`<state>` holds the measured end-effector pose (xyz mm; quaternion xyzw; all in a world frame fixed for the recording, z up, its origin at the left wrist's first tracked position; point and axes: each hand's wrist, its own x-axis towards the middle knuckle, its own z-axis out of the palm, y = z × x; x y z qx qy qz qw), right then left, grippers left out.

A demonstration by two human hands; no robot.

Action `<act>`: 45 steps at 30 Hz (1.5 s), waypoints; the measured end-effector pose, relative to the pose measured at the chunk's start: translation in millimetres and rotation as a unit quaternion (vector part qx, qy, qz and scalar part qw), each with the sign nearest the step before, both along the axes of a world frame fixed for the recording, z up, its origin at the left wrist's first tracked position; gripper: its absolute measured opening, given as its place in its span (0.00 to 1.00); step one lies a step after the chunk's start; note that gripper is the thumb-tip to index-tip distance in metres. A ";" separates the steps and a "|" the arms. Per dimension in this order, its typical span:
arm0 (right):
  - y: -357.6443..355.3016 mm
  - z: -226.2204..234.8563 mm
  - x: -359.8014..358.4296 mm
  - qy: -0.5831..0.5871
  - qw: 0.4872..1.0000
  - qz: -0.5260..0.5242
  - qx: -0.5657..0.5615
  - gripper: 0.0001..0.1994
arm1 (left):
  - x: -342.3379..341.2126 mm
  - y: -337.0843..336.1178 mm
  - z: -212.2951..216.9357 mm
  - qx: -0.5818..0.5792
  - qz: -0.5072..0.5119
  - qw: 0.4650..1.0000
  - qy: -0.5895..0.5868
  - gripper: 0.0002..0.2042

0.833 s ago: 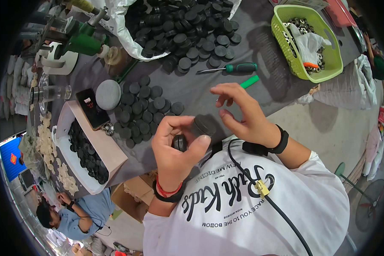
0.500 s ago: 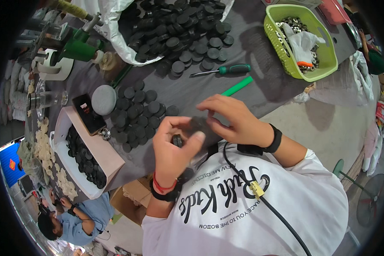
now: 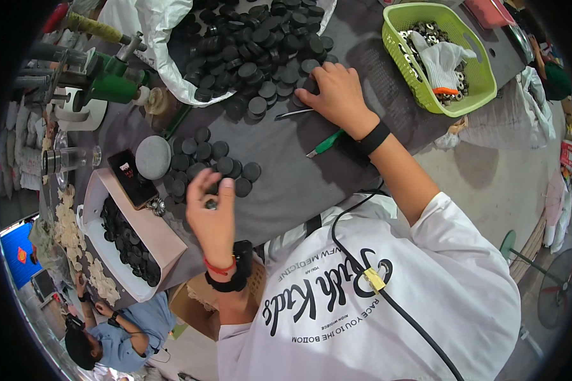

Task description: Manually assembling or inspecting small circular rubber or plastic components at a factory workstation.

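Note:
My left hand (image 3: 211, 219) is raised over the near edge of the grey table (image 3: 286, 184), thumb and fingers pinched on a small round part (image 3: 210, 204). Just beyond it lies a small cluster of black discs (image 3: 213, 159). My right hand (image 3: 338, 95) reaches far forward, palm down and fingers spread. Its fingertips touch discs at the edge of the big pile of black discs (image 3: 254, 51) spilling from a white plastic bag (image 3: 165, 38). A green-handled screwdriver (image 3: 324, 145) lies under that wrist.
A green basket (image 3: 483, 76) holding a white glove (image 3: 442, 57) and small parts stands far right. A white box (image 3: 165, 238) of discs, a phone (image 3: 132, 179) and a grey round cap (image 3: 152, 157) are at left, behind them a green hand press (image 3: 108, 86). Another person (image 3: 117, 340) sits lower left.
My hands were together at my chest on a black disc. The right hand has since shot forward to the disc pile, and the left has moved left and up with a small part.

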<state>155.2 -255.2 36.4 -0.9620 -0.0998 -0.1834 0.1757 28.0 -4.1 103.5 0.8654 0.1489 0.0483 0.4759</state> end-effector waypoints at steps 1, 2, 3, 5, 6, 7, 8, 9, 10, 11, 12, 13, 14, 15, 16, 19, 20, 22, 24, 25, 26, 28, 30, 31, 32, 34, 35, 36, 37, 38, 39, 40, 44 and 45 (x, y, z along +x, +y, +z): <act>-0.3 3.2 -2.0 0.000 1.000 0.005 0.001 0.16 | -2.7 -7.1 0.7 -0.067 -0.012 0.996 0.049 0.18; 0.1 10.5 -7.9 0.028 0.992 0.053 0.107 0.16 | -4.7 -17.2 6.3 -0.131 -0.029 0.988 0.076 0.17; 1.2 20.1 -15.9 0.057 0.970 0.100 0.212 0.15 | -5.9 -27.0 14.9 -0.194 -0.044 0.975 0.102 0.16; 2.0 52.3 -48.0 0.184 0.877 0.196 0.399 0.15 | -4.9 -35.5 25.1 -0.301 -0.116 0.935 0.150 0.14; 3.1 59.9 -65.1 0.204 0.843 0.234 0.440 0.16 | -5.6 -40.4 31.4 -0.333 -0.137 0.919 0.161 0.14; 4.3 63.4 -77.9 0.223 0.805 0.271 0.479 0.18 | -4.6 -44.1 34.8 -0.366 -0.159 0.901 0.171 0.15; 5.6 66.3 -87.7 0.226 0.798 0.290 0.477 0.19 | -4.5 -45.2 36.4 -0.366 -0.156 0.901 0.173 0.15; 6.7 68.0 -95.6 0.229 0.791 0.309 0.476 0.20 | -4.4 -45.8 37.5 -0.374 -0.181 0.894 0.169 0.15; 7.0 67.1 -102.3 0.216 0.797 0.314 0.469 0.22 | -4.8 -46.7 39.1 -0.381 -0.206 0.886 0.164 0.16; 6.5 68.0 -104.0 0.218 0.796 0.313 0.470 0.22 | -4.9 -47.5 41.6 -0.381 -0.204 0.886 0.166 0.16; 5.8 69.6 -105.1 0.197 0.799 0.323 0.467 0.20 | -4.9 -48.4 44.1 -0.377 -0.201 0.888 0.169 0.16; 5.2 70.1 -106.4 0.174 0.803 0.331 0.463 0.18 | -4.7 -49.0 44.8 -0.373 -0.199 0.890 0.172 0.17; 4.9 69.2 -107.6 0.174 0.804 0.329 0.464 0.18 | -4.7 -49.2 44.3 -0.373 -0.201 0.889 0.173 0.17; 4.9 68.2 -108.6 0.177 0.798 0.336 0.468 0.18 | -4.6 -49.1 43.9 -0.386 -0.199 0.884 0.172 0.17; 4.9 67.7 -108.9 0.180 0.791 0.345 0.471 0.19 | -4.7 -49.0 43.9 -0.400 -0.196 0.879 0.170 0.17; 1.9 67.1 -105.6 0.173 0.790 0.381 0.447 0.23 | -6.3 -48.5 42.1 -0.357 -0.216 0.902 0.115 0.16; 2.2 69.6 -105.3 0.174 0.789 0.383 0.448 0.23 | -7.3 -48.0 43.2 -0.357 -0.214 0.902 0.115 0.16; 2.1 76.5 -104.2 0.205 0.777 0.368 0.469 0.30 | -8.7 -47.4 47.1 -0.293 -0.212 0.928 0.088 0.16; 2.7 68.0 -104.7 0.208 0.798 0.347 0.446 0.32 | -9.6 -46.8 47.6 -0.283 -0.190 0.936 0.085 0.17; 3.3 64.7 -104.2 0.211 0.819 0.326 0.423 0.34 | -9.5 -45.9 47.9 -0.273 -0.168 0.944 0.082 0.17; 3.0 64.6 -104.2 0.211 0.819 0.326 0.422 0.34 | -9.3 -44.5 48.7 -0.273 -0.168 0.944 0.081 0.17; 1.3 64.6 -105.8 0.214 0.819 0.314 0.429 0.35 | -9.5 -42.1 50.8 -0.255 -0.181 0.946 0.082 0.16; 2.5 66.6 -106.5 0.211 0.819 0.315 0.429 0.35 | -9.7 -43.0 52.7 -0.258 -0.180 0.945 0.084 0.16; 2.9 67.3 -106.5 0.209 0.819 0.317 0.430 0.35 | -9.5 -43.3 53.1 -0.261 -0.179 0.945 0.086 0.16; 3.0 67.1 -106.8 0.208 0.820 0.317 0.429 0.35 | -9.7 -43.4 52.6 -0.261 -0.180 0.945 0.086 0.16; 2.8 66.5 -107.5 0.202 0.822 0.322 0.424 0.34 | -10.1 -43.5 51.6 -0.263 -0.181 0.944 0.083 0.16; 2.5 66.4 -107.5 0.202 0.822 0.321 0.424 0.34 | -9.9 -43.5 51.6 -0.264 -0.181 0.944 0.082 0.16; 2.2 66.2 -107.2 0.201 0.822 0.324 0.423 0.34 | -9.7 -43.4 51.6 -0.262 -0.189 0.943 0.081 0.16; 2.3 66.4 -107.0 0.201 0.821 0.328 0.421 0.33 | -10.1 -42.8 51.9 -0.259 -0.194 0.943 0.078 0.16; 1.7 69.0 -106.7 0.201 0.821 0.329 0.421 0.33 | -10.6 -41.9 52.6 -0.259 -0.193 0.943 0.078 0.16; 0.5 74.1 -105.9 0.213 0.800 0.353 0.436 0.31 | -11.2 -40.4 53.6 -0.279 -0.210 0.931 0.105 0.16; -0.7 78.2 -105.7 0.224 0.779 0.375 0.450 0.29 | -11.5 -39.5 54.0 -0.299 -0.229 0.917 0.132 0.15; 7.0 83.4 -104.7 0.180 0.783 0.430 0.412 0.24 | -12.1 -38.7 53.2 -0.348 -0.262 0.885 0.167 0.16; 10.3 82.6 -106.4 0.121 0.819 0.398 0.396 0.21 | -12.6 -41.9 54.9 -0.405 -0.204 0.873 0.180 0.17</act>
